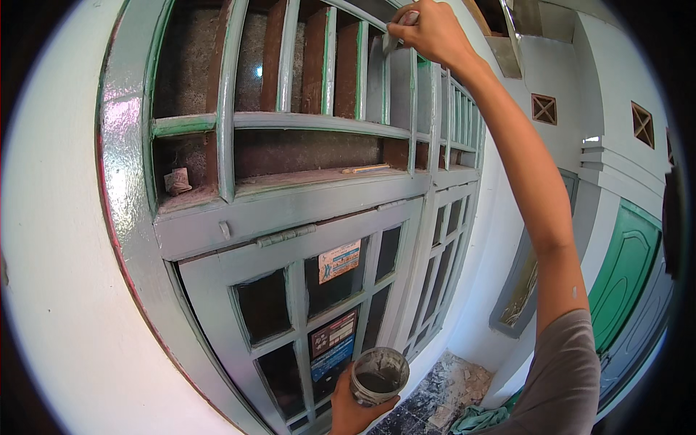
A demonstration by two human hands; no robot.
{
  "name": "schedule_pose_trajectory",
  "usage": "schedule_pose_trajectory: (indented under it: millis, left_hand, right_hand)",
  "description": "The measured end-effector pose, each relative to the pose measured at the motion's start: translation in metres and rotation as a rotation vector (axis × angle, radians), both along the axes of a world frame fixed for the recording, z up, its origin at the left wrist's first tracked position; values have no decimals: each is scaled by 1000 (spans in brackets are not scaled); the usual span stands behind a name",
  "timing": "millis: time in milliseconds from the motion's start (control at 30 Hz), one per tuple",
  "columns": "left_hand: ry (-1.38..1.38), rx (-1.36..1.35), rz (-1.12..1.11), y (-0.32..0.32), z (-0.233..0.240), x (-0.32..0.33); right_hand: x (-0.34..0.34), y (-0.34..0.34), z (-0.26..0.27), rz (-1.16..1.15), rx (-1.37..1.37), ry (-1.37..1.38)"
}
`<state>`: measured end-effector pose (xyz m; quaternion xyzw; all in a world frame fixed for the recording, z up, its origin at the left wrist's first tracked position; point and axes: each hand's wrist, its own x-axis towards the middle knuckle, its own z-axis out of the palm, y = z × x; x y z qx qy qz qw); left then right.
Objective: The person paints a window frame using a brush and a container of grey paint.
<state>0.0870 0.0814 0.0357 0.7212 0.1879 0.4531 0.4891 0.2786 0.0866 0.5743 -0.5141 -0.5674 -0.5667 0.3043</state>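
Observation:
My right hand, raised at the top of the view, is closed around the handle of a paintbrush. The bristles touch or lie very near an upright slat of the grey window frame's transom. Low in the view, my left hand holds a round paint container upright, with grey paint inside and dried paint on its walls. Several transom slats show green edges and brown sides; others look grey. Below the transom is the grey hinged window sash with dark panes.
On the dusty ledge lie a pencil-like stick and a crumpled piece of paper. Stickers bearing writing are on the panes. A green door stands at right. Debris and a green cloth lie on the floor.

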Motion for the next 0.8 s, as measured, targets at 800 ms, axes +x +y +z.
schedule_pose_trajectory:
  millis: [800]
  left_hand:
    - [24, 163, -48, 12, 5, 2]
  right_hand:
    - [19, 20, 0, 43, -267, 5]
